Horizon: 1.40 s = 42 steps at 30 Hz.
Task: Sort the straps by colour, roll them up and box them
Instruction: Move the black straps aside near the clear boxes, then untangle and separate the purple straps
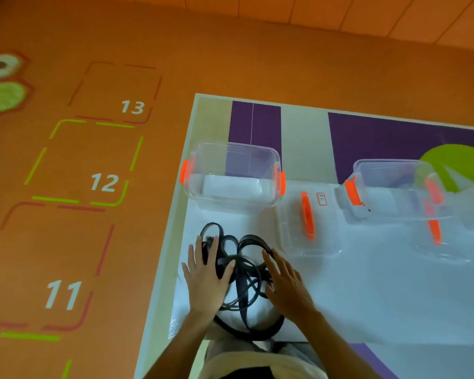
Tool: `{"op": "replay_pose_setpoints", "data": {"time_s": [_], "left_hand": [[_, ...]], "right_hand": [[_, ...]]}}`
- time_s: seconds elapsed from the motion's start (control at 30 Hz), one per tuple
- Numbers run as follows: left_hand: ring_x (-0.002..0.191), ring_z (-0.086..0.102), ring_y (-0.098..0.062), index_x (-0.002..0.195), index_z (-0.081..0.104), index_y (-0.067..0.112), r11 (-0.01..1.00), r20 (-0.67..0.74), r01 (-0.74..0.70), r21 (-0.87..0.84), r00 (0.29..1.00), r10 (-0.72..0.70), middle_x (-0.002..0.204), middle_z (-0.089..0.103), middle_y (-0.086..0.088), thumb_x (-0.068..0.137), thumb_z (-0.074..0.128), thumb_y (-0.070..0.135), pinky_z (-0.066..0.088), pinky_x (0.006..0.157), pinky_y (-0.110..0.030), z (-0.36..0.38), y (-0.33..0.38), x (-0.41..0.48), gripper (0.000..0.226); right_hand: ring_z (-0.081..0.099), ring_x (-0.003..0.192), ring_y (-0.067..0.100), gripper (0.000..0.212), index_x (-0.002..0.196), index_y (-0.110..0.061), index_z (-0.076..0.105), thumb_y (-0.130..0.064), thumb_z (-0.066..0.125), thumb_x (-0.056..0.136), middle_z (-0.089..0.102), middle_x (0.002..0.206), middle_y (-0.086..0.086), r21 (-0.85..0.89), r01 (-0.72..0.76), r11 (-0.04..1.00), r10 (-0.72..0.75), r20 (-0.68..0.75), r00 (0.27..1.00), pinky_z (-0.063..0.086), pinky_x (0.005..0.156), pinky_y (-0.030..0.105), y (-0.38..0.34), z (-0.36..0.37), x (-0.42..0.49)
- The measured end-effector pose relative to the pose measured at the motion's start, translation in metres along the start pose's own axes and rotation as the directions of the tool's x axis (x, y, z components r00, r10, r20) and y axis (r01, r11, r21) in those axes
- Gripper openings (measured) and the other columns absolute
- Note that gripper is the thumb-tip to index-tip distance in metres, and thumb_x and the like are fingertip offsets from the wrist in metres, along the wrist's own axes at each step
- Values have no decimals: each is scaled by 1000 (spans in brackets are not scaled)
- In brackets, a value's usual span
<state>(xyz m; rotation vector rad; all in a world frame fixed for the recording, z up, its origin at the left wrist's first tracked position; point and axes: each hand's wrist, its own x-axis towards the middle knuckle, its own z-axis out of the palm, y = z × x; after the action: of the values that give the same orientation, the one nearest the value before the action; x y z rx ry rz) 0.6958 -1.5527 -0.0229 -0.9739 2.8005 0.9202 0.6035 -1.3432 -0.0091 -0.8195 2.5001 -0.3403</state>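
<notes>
A white sheet (367, 296) is covering the purple-and-cream tabletop (298, 138). Black straps (242, 285) are lying beneath the left hand (207, 277) and right hand (288, 285). A clear box (230, 199) is standing beyond them, with a second box (389, 192) and two lids (293, 236) further right.

Right of the black straps (242, 299) the white sheet (394, 296) lies bare. Beyond stand the left box (230, 187) and right box (389, 203), open-topped, a lid (323, 231) flat between them.

Loose tangle of black straps (242, 294) just before open clear box (230, 199).
</notes>
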Motion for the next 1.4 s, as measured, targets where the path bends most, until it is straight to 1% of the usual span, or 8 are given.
{"op": "replay_pose_setpoints", "data": {"time_s": [0.23,0.47,0.67,0.77,0.9,1.1,1.27,1.4], "left_hand": [[161,7,-35,162,29,39,945,177,-140,295,980,90,174,18,-4,96,11,72,14,122,-72,10,-13,-2,77],[160,5,-37,163,24,40,944,196,-179,276,972,127,174,14,-3,98,53,57,7,121,-72,-12,-4,-1,73],[148,40,-43,147,57,29,851,187,-358,383,933,309,157,49,-13,81,82,36,33,115,-72,-14,12,-20,71],[144,46,-43,141,63,25,790,203,-430,436,903,379,153,54,-15,86,77,33,40,112,-68,-10,30,-31,58],[138,53,-39,136,65,21,695,221,-523,493,848,482,147,59,-12,98,50,48,45,109,-61,-2,76,-45,50],[126,64,-35,124,72,22,621,277,-652,436,753,597,134,67,-9,81,85,33,53,102,-55,28,173,-79,46],[117,68,-33,111,76,22,558,332,-726,401,683,651,124,71,-6,73,87,24,57,95,-52,77,264,-123,39],[101,72,-28,99,77,23,516,329,-774,366,627,707,109,74,-1,72,84,20,58,79,-44,121,344,-167,28]], "right_hand": [[3,162,28,88,166,-28,-3,-30,57,102,-13,174,6,-14,-92,996,93,69,993,32,125,44,-3,-6,-1],[12,161,26,74,166,-27,20,-27,59,103,-2,175,1,71,-89,994,94,-77,993,29,124,42,0,-14,-18],[24,156,23,61,161,-28,30,-49,48,107,18,172,1,93,-146,985,151,-57,987,32,123,43,8,-31,-40],[32,153,21,55,157,-26,38,-47,48,107,31,167,1,78,-139,987,147,-103,984,35,120,40,19,-41,-54],[45,144,18,46,150,-25,50,-43,50,107,48,156,-2,62,-180,982,188,-186,964,41,113,37,47,-54,-80],[61,128,22,34,135,-22,65,-35,57,104,61,142,-1,77,-245,966,257,-305,917,51,100,39,124,-71,-140],[71,103,27,26,118,-18,73,-22,73,93,72,118,1,136,-317,939,344,-437,831,58,79,43,209,-89,-219],[71,99,27,32,123,-20,70,-23,72,91,72,117,1,190,-376,907,419,-488,766,58,76,44,278,-101,-294]]}}
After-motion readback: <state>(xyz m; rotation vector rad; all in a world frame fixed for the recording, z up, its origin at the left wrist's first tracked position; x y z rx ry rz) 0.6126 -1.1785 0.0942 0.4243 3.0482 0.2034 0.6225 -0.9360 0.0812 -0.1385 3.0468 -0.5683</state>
